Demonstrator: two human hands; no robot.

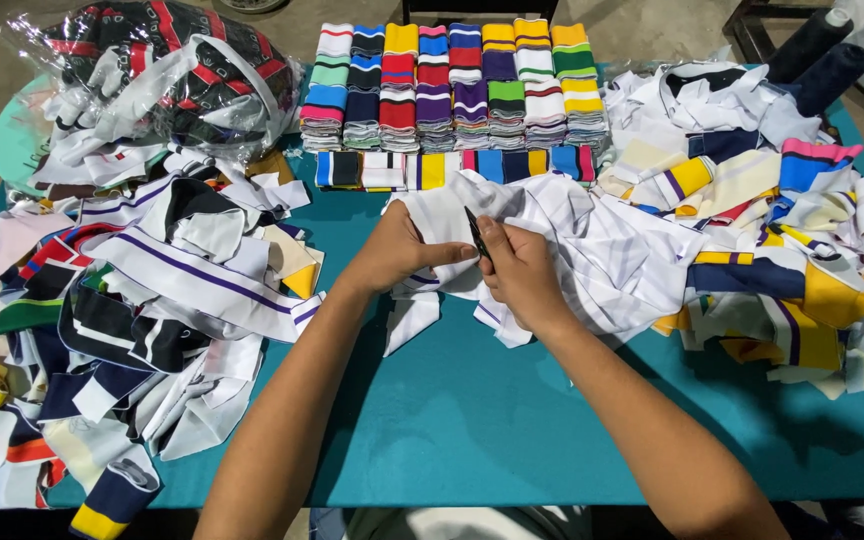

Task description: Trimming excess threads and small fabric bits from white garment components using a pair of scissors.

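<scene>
A heap of white knit strips with thin dark stripes [592, 240] lies on the teal table [472, 420] just beyond my hands. My left hand [397, 250] pinches the near edge of one white strip. My right hand [522, 270] is closed around small black scissors [476, 235], whose blades point up at the fabric between the two hands. The hands nearly touch each other at the fingertips.
Neat stacks of folded striped collars [452, 85] in many colours line the far edge. A loose pile of cut collars [132, 300] fills the left, another mixed pile [792, 250] the right. A plastic bag of dark fabric [167, 70] sits far left. Two dark thread cones [817, 55] stand far right.
</scene>
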